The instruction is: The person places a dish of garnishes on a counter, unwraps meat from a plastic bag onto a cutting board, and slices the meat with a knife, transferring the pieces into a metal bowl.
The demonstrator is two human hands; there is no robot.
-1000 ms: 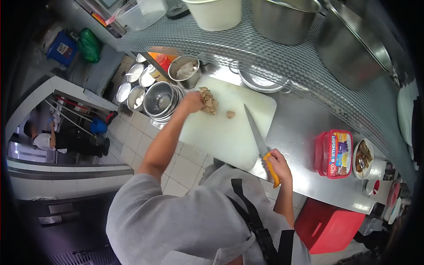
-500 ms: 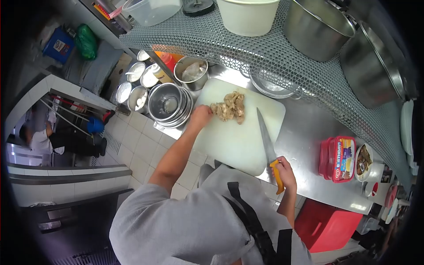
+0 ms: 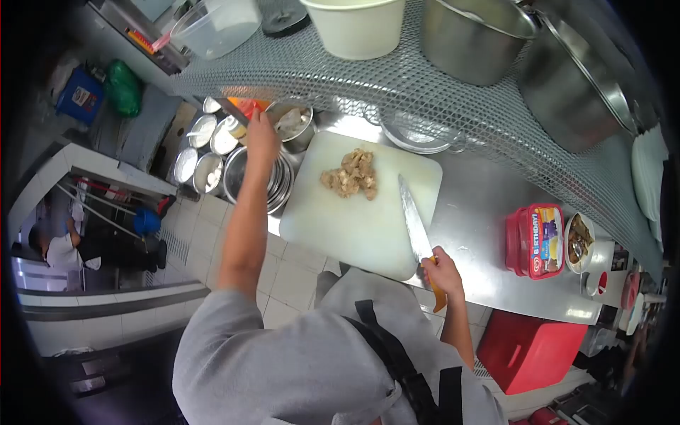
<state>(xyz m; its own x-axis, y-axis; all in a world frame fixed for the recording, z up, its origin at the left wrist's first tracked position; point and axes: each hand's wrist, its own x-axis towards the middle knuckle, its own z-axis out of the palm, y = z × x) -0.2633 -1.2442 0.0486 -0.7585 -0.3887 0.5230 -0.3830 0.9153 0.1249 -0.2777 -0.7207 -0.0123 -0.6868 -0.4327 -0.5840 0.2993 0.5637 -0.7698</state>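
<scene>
While the knife (image 3: 416, 223) is clasped in the right grip (image 3: 443, 273), meat (image 3: 352, 172) is heaped on the board (image 3: 354, 234); how much is cut cannot be told, nor whether the left grip (image 3: 262, 139) is spread.

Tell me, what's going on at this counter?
A person is working with food at a metal counter. The right hand holds a yellow-handled knife, its blade over the white cutting board and apart from a pile of brownish food pieces. So nothing is being cut at this moment. The left hand is off the board, stretched out beside a metal pot; whether it holds anything can't be made out.
</scene>
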